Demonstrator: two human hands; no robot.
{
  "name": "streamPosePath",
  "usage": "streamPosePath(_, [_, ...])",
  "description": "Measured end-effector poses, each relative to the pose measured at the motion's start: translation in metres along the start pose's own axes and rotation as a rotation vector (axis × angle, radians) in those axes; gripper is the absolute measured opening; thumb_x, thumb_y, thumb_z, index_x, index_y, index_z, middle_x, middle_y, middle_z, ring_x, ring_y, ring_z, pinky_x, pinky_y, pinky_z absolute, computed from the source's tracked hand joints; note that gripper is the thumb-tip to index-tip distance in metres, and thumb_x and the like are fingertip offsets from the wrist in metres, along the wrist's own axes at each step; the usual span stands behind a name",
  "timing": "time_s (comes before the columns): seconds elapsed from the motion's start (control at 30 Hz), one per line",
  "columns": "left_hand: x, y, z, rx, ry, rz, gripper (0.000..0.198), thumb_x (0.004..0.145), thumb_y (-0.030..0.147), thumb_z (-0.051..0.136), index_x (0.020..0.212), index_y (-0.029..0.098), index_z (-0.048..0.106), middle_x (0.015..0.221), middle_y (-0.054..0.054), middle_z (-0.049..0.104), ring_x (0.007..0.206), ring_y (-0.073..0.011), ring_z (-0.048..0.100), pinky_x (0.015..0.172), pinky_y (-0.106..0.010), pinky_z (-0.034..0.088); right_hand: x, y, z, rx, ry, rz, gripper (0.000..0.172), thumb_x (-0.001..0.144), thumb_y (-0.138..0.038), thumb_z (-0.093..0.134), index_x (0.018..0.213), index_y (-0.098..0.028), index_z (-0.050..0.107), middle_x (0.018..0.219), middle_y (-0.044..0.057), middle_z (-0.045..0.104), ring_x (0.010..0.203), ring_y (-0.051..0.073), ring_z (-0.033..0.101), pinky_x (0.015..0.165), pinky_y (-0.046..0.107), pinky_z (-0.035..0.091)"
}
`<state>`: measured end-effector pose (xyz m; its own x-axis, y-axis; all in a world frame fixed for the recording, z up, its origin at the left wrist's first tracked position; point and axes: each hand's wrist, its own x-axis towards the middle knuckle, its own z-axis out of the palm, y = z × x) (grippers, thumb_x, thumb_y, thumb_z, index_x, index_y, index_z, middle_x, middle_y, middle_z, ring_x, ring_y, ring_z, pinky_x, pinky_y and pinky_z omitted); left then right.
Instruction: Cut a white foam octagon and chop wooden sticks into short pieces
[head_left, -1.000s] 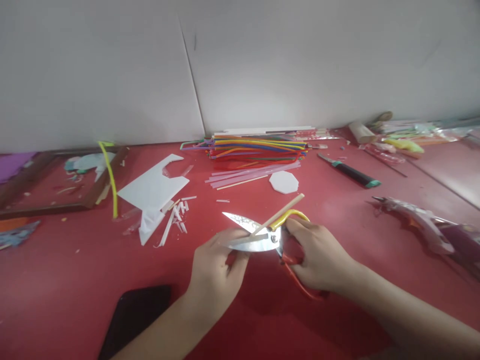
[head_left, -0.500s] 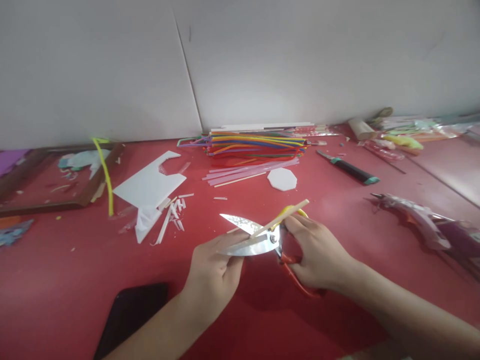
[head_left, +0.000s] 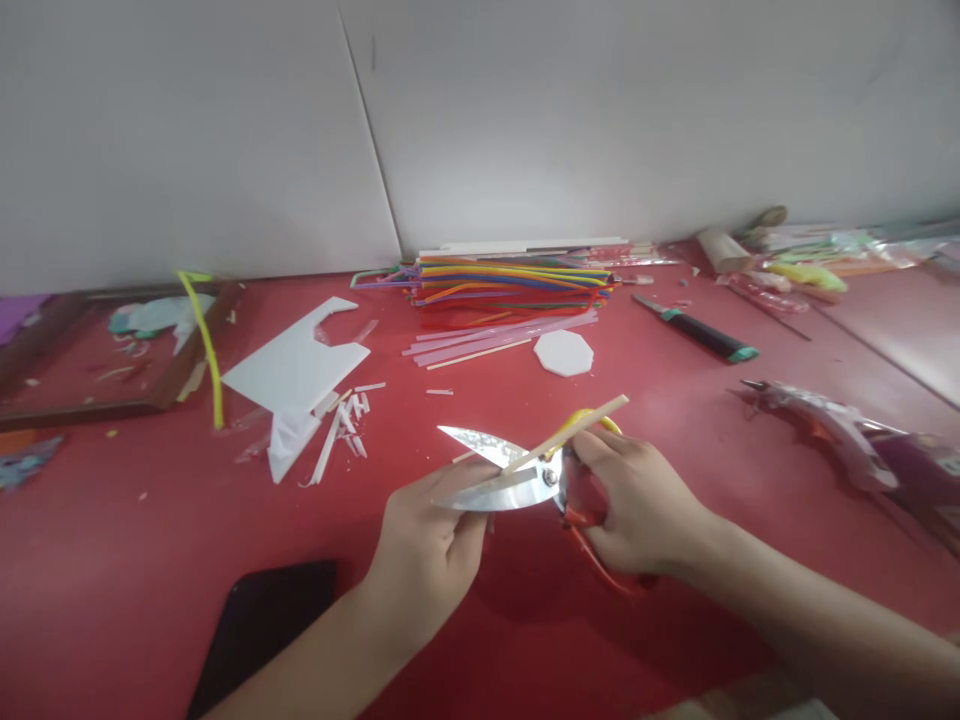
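My right hand [head_left: 637, 495] is closed round the yellow and red handles of a pair of scissors [head_left: 517, 493], whose blades are spread and point left. Between the blades, slanting up to the right, lies a thin wooden stick [head_left: 574, 432]. My left hand [head_left: 427, 540] is closed at the stick's lower left end, its fingers partly hidden behind the lower blade. Beyond the hands a white octagonal piece [head_left: 564, 354] lies on the red table.
Bundled coloured pipe cleaners [head_left: 517, 283] and pink strips [head_left: 495, 340] lie near the wall. A cutter knife [head_left: 709, 335] and a glue gun [head_left: 832, 425] are on the right. On the left are cut white board [head_left: 296, 365], white scraps [head_left: 346, 425], a wooden frame [head_left: 112, 410] and a dark phone [head_left: 266, 630].
The upper end of the stick has shifted slightly to the right and up. Both hands and the scissors stay almost in place, with the blades still apart.
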<state>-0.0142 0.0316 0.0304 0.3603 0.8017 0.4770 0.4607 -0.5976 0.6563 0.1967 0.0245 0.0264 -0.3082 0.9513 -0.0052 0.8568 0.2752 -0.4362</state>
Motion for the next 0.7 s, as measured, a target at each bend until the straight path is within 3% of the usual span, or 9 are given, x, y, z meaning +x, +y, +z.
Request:
streamPosePath(0.2, [0.000,0.000,0.000,-0.023,-0.025,-0.049,0.029,0.081,0.005,0.044,0.059,0.019,0.055,0.052,0.004,0.058,0.042,-0.0081,0.054,0.043,-0.017,0.043,0.001,0.001,0.000,-0.016,-0.016,0.006,0.019,0.066,-0.034,0.055,0.078,-0.021,0.049,0.075,0.006,0.061,0.066,0.021,0.056,0.060,0.033,0.043])
streamPosePath(0.4, [0.001,-0.003,0.003,-0.123,0.006,-0.258,0.027,0.093,0.017,0.043,0.071,0.019,0.060,0.051,0.004,0.059,0.045,-0.0096,0.058,0.048,-0.019,0.046,0.005,0.000,-0.001,0.030,0.047,-0.110,0.038,0.077,-0.043,0.062,0.102,-0.016,0.051,0.102,0.014,0.060,0.094,0.028,0.059,0.078,0.040,0.048])
streamPosePath(0.53, [0.002,-0.011,0.004,-0.352,0.142,-0.454,0.026,0.099,0.032,0.040,0.084,0.019,0.057,0.062,0.003,0.060,0.047,-0.0081,0.053,0.050,-0.020,0.046,0.010,0.008,-0.007,0.025,0.039,0.024,0.039,0.079,-0.051,0.061,0.099,-0.017,0.053,0.100,0.011,0.063,0.087,0.025,0.061,0.072,0.036,0.047])
streamPosePath(0.7, [0.004,-0.024,0.002,-0.477,0.203,-0.526,0.023,0.098,0.038,0.042,0.091,0.020,0.055,0.066,0.004,0.053,0.048,-0.0075,0.042,0.047,-0.020,0.039,0.015,0.029,-0.014,-0.219,-0.062,0.258,0.026,0.083,-0.047,0.055,0.082,-0.023,0.062,0.069,0.003,0.066,0.063,0.022,0.061,0.055,0.030,0.036])
